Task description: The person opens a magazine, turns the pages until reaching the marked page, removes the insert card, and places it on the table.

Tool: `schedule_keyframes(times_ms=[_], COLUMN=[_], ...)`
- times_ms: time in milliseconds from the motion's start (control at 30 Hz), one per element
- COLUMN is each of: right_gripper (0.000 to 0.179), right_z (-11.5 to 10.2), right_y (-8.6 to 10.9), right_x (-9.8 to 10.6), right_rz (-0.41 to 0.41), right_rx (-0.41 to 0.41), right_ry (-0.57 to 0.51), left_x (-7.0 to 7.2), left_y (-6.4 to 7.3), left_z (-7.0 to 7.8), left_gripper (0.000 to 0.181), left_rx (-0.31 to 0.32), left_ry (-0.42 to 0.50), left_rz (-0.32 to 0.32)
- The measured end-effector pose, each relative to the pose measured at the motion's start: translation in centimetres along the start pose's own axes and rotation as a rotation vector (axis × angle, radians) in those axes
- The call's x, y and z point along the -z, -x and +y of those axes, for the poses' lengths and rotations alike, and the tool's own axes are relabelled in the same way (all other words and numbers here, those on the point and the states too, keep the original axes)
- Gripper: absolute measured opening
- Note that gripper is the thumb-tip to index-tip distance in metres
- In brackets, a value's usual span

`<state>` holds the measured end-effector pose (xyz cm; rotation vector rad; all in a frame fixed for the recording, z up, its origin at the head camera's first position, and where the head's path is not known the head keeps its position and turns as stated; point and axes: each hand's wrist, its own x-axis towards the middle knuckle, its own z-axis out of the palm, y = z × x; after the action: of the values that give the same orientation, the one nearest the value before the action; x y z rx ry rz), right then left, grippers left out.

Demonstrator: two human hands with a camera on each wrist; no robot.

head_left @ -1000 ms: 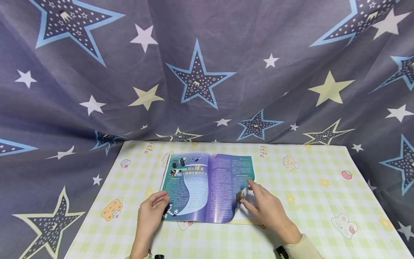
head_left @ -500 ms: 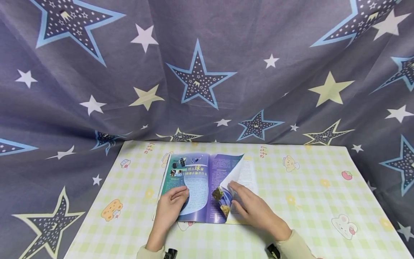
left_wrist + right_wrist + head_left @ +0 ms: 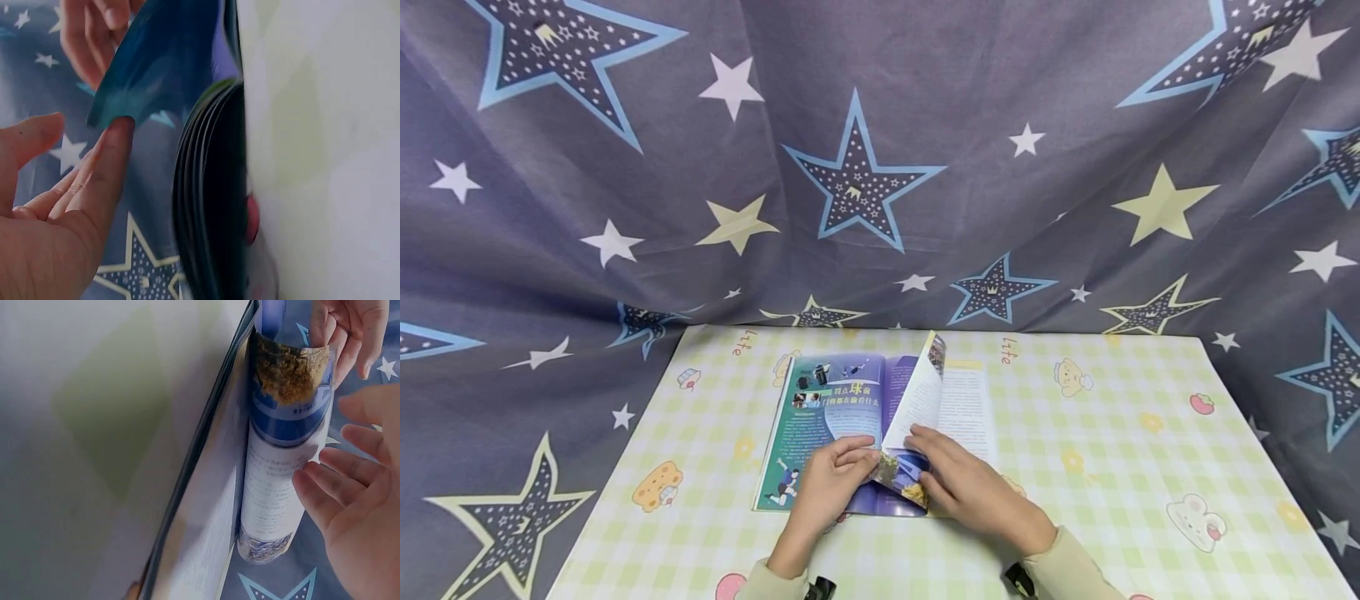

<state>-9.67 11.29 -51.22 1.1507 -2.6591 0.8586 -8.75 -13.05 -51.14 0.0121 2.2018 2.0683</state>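
Note:
An open magazine [image 3: 801,417] lies on the table, with a purple and green spread on its left side. One page [image 3: 917,404] stands lifted and curled near the middle fold. My right hand [image 3: 973,483] touches that page from the right; in the right wrist view its straight fingertips rest against the page [image 3: 275,475], thumb apart. On the other side, my left hand [image 3: 838,479] reaches over the lower middle of the magazine. In the left wrist view a fingertip of the left hand [image 3: 75,200] touches the page's edge [image 3: 162,69], while the thumb stands away from it.
A pale green checked cloth [image 3: 1112,483] with cartoon prints covers the table. Behind it hangs a dark grey curtain [image 3: 985,208] patterned with stars. The table's far edge meets the curtain.
The page has risen from the right side and swung left towards the fold. My right hand has moved left with it. My left hand has shifted right from the magazine's left edge.

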Motion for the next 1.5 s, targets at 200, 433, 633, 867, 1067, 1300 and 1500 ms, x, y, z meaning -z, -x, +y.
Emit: schedule_keyframes(times_ms=[200,433,633,867,1067,1300,1500], right_gripper=[0.053,0.078,0.091,0.095,0.091,0.079,0.057], right_z=[-0.3,0.1,0.4,0.3,0.2,0.5,0.7], right_y=[-0.2,0.2,0.5,0.5,0.4,0.7,1.0], right_x=[-0.1,-0.3,-0.6,-0.9,-1.0,-0.7,0.1], right_rz=[-0.022,-0.046,-0.14,-0.302,-0.322,-0.294,-0.27], right_rx=[-0.021,-0.078,-0.122,-0.127,-0.133,-0.096,-0.055], right_ry=[-0.024,-0.004,0.034,0.092,0.143,0.148,0.144], left_x=[-0.2,1.8,5.0,8.5,10.4,10.4,9.9], left_y=[0.1,0.6,1.4,2.8,3.6,3.1,2.8], left_z=[-0.3,-0.9,-1.4,-1.4,-1.3,-1.2,-1.1], left_gripper=[0.033,0.03,0.027,0.027,0.029,0.034,0.032], left_rx=[-0.01,0.034,0.102,0.159,0.161,0.16,0.152], left_ry=[0.011,-0.094,-0.085,-0.193,-0.279,-0.312,-0.315], left_rz=[-0.03,0.08,0.23,0.359,0.434,0.491,0.461])
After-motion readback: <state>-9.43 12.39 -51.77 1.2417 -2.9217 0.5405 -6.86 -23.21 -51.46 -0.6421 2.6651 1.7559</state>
